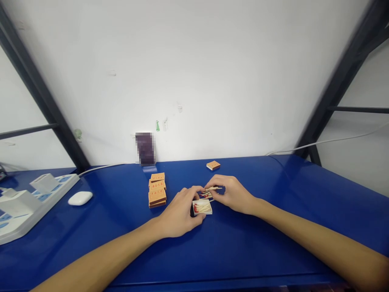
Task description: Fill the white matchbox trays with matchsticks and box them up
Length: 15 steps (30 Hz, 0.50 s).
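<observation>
My left hand (184,213) is closed around the left end of a white matchbox tray (209,211), thumb at its near side and fingers at its far side. Inside the tray lie several red-tipped matches (202,208). Just beyond it, my right hand (233,194) pinches a few pale matches (215,188) between thumb and fingers. Below those fingertips more loose matches (205,195) lie on the blue table, partly hidden by both hands.
Orange matchboxes (157,195) are stacked left of my hands. A single matchbox (213,165) lies near the wall. At the left are a white rounded case (80,198) and a power strip (30,217) with plugs. A dark pixelated object (146,148) leans on the wall.
</observation>
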{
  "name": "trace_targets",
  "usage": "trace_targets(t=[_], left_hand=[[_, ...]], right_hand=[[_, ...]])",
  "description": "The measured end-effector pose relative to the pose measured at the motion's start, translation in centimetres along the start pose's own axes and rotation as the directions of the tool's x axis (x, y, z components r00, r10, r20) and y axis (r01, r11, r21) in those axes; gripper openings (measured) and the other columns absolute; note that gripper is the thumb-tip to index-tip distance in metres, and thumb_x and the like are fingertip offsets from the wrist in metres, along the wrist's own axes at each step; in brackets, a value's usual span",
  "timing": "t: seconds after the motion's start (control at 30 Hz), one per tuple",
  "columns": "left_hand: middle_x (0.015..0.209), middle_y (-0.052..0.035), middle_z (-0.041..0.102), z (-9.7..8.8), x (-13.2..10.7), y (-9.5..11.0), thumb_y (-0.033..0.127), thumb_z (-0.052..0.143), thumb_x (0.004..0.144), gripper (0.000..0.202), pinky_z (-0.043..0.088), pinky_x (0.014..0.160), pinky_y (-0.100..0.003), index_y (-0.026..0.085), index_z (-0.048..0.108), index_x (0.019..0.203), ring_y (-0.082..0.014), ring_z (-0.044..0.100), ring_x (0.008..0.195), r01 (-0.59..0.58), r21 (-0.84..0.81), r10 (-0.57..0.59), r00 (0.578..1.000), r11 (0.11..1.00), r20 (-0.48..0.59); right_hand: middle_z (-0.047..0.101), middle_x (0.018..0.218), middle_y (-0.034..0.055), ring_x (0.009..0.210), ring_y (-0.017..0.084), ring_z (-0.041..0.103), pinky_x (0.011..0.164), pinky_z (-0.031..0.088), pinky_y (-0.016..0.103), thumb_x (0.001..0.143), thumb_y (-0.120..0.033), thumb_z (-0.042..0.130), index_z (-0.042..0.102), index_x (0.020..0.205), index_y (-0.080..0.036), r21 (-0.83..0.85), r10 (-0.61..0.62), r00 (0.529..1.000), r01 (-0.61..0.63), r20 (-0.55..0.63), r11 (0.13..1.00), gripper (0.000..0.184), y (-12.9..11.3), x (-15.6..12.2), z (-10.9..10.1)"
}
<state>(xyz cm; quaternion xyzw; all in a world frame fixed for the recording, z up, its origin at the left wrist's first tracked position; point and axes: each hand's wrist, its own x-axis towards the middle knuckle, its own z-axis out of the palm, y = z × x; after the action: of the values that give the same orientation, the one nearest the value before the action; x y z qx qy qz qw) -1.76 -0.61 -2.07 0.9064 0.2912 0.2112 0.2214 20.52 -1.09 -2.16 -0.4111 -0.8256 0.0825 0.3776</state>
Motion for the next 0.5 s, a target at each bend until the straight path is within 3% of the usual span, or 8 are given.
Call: trace_targets(t=[0.23,0.5], left_hand=[[0.102,-0.0030,0.056,0.0,0.2,-0.1,0.020,0.062,0.080,0.043,0.043,0.085,-0.037,0.023,0.045,0.119,-0.0225,0.050,0.096,0.008,-0.037,-0.008,1.000,0.999,-0.006],[0.103,-0.0032,0.059,-0.2,0.1,0.2,0.021,0.064,0.080,0.048,0.043,0.087,-0.039,0.025,0.044,0.123,-0.0231,0.053,0.097,-0.012,-0.042,0.012,1.000,0.999,0.000]], right_hand=[[0.070,0.087,0.0033,0.075,0.015,0.064,0.070,0.050,0.027,0.083,-0.015,0.060,0.071,0.090,-0.019,0.104,-0.038,0.998,0.034,0.040,0.994,0.013,-0.7,-0.3,-0.2],[0.070,0.085,0.0034,0.071,0.013,0.064,0.064,0.048,0.024,0.080,-0.009,0.059,0.072,0.089,-0.019,0.095,-0.098,0.986,0.085,0.136,0.992,0.019,-2.0,-0.7,0.4]])
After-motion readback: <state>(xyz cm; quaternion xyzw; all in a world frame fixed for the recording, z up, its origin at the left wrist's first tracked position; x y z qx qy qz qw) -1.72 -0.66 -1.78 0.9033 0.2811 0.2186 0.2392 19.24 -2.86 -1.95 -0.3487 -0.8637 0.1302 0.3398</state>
